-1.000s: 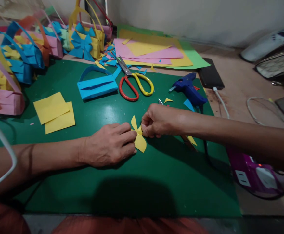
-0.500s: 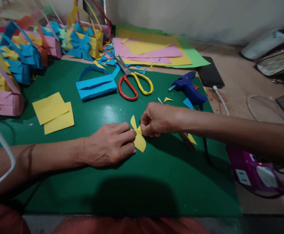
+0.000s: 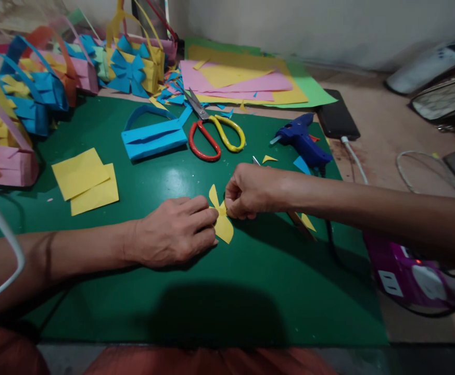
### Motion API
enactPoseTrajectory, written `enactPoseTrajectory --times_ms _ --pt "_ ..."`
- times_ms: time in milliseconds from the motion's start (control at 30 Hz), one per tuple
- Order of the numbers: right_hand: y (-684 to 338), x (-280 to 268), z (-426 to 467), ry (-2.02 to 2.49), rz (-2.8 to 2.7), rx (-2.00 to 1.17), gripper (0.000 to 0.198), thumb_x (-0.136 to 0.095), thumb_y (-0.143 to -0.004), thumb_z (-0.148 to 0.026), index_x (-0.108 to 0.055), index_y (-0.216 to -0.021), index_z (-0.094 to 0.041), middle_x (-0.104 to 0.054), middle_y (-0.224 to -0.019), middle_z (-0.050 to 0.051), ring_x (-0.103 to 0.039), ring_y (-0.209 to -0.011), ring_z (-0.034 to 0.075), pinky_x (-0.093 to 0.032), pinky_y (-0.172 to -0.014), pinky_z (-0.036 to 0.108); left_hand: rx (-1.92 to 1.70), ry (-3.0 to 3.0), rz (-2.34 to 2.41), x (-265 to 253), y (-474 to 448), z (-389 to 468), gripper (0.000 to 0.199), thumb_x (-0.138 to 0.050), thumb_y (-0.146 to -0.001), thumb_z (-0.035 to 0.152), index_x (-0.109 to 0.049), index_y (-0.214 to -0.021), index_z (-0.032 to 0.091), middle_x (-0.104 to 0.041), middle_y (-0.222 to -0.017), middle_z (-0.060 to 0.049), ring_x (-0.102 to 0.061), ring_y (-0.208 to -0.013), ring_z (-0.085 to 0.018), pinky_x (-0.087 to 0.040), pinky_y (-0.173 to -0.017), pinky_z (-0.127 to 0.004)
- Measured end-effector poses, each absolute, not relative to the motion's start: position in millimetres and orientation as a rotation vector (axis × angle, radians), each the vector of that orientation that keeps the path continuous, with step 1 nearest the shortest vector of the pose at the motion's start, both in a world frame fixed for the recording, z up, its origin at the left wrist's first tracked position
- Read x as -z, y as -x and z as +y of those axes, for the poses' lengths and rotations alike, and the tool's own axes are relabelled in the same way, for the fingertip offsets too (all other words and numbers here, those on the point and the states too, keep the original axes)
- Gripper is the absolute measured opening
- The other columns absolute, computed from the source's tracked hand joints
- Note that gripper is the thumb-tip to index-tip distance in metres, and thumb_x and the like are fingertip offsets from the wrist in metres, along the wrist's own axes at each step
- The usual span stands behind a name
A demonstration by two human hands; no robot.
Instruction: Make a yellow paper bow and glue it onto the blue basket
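Note:
A yellow paper bow (image 3: pixel 223 229) with petal-shaped ends lies on the green board (image 3: pixel 196 312), between my two hands. My left hand (image 3: pixel 176 232) rests on the board, its fingertips closed on the bow's left side. From the right, my right hand (image 3: pixel 245 192) pinches the bow's right side; its fingertips hide that part. Beyond them lie scissors (image 3: pixel 216 139) with one red and one yellow handle, beside a small blue paper bag (image 3: pixel 155 138). Under my right forearm a thin tool with a metal tip and brown handle (image 3: pixel 301 226) is partly covered.
Two yellow paper squares (image 3: pixel 85 179) lie at left. Finished paper bags (image 3: pixel 134 67) crowd the back left. Coloured sheets (image 3: pixel 243 78) are stacked behind. A blue glue gun (image 3: pixel 303 138), a phone (image 3: pixel 337 114) and a purple power strip (image 3: pixel 403 276) with cords sit at right.

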State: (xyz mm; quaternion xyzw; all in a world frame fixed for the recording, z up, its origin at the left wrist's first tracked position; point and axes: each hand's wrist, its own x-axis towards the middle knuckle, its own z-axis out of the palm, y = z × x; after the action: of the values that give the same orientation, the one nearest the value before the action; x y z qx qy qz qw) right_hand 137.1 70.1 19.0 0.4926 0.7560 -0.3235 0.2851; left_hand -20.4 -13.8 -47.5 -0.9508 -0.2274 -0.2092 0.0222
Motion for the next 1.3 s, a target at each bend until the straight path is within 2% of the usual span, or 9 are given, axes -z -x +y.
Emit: enactPoseTrajectory --times_ms 533,967,1300 --pt "-137.0 -19.3 71.1 -1.278 2.049 0.789 0.008 -0.059 -0.064 -0.011 -0.065 -0.061 -0.016 -0.062 -0.053 0.001 -0.061 -0.057 0.016 -0.038 -0.046 0.024 0.635 2.937 -0.704 46.7 21.7 -14.9 0.018 -0.048 -0.09 0.02 -0.062 -0.079 0.016 -0.065 -0.087 -0.008 -0.05 -0.073 -0.019 -0.044 -0.063 -0.032" --pt "-136.3 -18.9 72.7 -1.218 2.122 0.665 0.01 -0.061 -0.065 -0.019 -0.069 -0.069 -0.017 -0.063 -0.058 0.0 -0.055 -0.054 0.013 -0.033 -0.044 0.024 0.649 2.941 -0.697 46.1 20.5 -14.4 0.017 -0.048 -0.09 0.02 -0.062 -0.08 0.016 -0.065 -0.087 -0.008 -0.05 -0.073 -0.019 -0.044 -0.063 -0.031" --pt "-135.0 -20.4 72.5 -1.224 2.079 0.784 0.007 -0.06 -0.068 -0.016 -0.066 -0.065 -0.014 -0.06 -0.054 0.0 -0.051 -0.05 0.011 -0.033 -0.043 0.022 0.618 2.931 -0.695 47.6 21.9 -13.8 0.02 -0.046 -0.091 0.021 -0.061 -0.079 0.017 -0.064 -0.087 -0.008 -0.05 -0.074 -0.018 -0.044 -0.065 -0.031"
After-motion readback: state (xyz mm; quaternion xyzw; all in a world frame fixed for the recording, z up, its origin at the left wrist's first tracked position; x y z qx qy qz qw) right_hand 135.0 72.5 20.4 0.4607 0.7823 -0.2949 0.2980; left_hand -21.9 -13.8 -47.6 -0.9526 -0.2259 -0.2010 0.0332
